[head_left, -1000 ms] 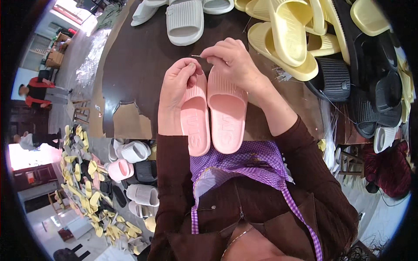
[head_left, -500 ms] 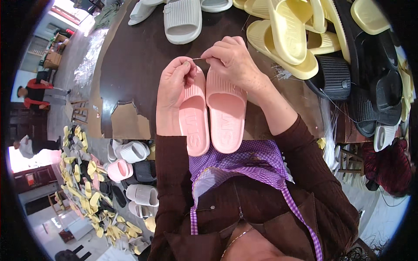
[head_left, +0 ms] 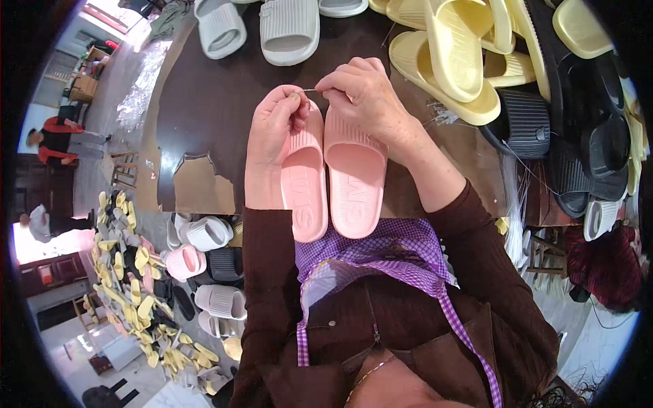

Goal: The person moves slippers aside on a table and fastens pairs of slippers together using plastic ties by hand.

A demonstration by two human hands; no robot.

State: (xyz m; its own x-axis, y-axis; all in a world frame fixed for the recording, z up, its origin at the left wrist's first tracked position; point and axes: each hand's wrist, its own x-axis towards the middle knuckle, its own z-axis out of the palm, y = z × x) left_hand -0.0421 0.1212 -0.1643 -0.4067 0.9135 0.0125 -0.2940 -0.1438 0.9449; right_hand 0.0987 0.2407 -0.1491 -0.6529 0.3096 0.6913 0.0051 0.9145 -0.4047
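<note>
Beyond our hands we see grey slippers [head_left: 289, 30]; to their right, yellow slippers [head_left: 452, 64] and black slippers [head_left: 578, 143]. Down to our left lies a floor heap of slippers [head_left: 146, 272].

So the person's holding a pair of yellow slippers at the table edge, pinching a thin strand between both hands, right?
Not quite: the head view shows the pair of slippers is pink, not yellow. The left hand and right hand do pinch a thin strand.

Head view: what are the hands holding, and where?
Left hand and right hand pinch a thin pale strand by its ends, over the toe ends of two pink foam slide sandals.
</note>
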